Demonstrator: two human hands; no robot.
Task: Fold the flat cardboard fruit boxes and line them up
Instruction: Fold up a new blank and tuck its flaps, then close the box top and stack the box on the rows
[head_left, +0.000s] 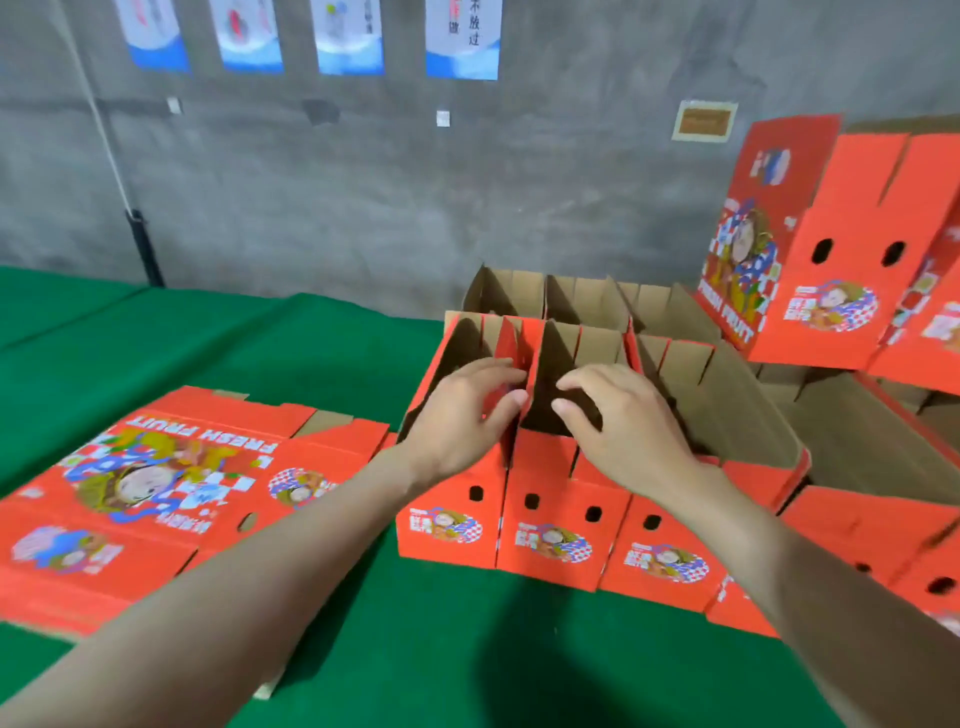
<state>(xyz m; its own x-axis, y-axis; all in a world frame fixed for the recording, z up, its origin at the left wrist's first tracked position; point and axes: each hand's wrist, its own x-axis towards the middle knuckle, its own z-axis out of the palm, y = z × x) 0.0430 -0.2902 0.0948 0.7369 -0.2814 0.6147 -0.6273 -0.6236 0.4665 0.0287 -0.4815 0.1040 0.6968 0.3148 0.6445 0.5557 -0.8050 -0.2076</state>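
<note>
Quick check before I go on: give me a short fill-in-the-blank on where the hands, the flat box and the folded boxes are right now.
1. The flat box lies on the ____ cloth.
2. The flat box sits beside the person's ____ forearm.
3. Both the left hand and the right hand rest on the folded boxes' ____ edge.

Missing words: green; left; top

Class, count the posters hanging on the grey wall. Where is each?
4, in a row along the top: far-left poster, second poster, third poster, right poster. Tops are cropped.
</note>
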